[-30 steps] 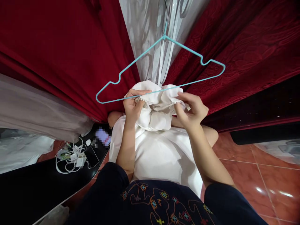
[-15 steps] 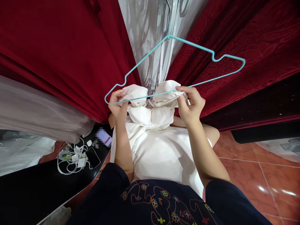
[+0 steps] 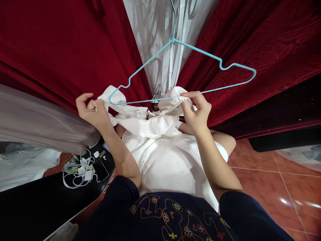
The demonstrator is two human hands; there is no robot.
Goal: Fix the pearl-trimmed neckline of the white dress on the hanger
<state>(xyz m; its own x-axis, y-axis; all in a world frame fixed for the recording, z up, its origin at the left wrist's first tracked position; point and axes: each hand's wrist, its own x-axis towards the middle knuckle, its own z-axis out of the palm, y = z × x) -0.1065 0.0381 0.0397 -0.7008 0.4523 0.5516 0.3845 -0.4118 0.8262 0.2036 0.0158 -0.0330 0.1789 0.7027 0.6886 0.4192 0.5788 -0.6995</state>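
Observation:
A white dress [image 3: 173,164] with a row of small buttons and a beaded neckline lies over my lap. My left hand [image 3: 94,108] pinches the beaded edge of its left sleeve and holds it out to the side. On the other side, my right hand [image 3: 197,108] grips the beaded edge near the right sleeve between thumb and fingers. A light blue hanger [image 3: 173,40] hangs in front of me, its bottom bar crossing over the top of the dress. The hanger's left end overlaps the left puffed sleeve. Whether the bar runs inside the right sleeve I cannot tell.
On the left a black bench [image 3: 50,201] carries a dark phone [image 3: 100,169], tangled white cables [image 3: 75,180] and an earphone. Red curtains [image 3: 62,50] hang on both sides, with white cloth [image 3: 147,26] between them. Reddish tiles [image 3: 260,187] cover the floor.
My left hand has moved left, drawing the left sleeve outward and stretching the neckline wider. The hanger and my right hand have shifted slightly left.

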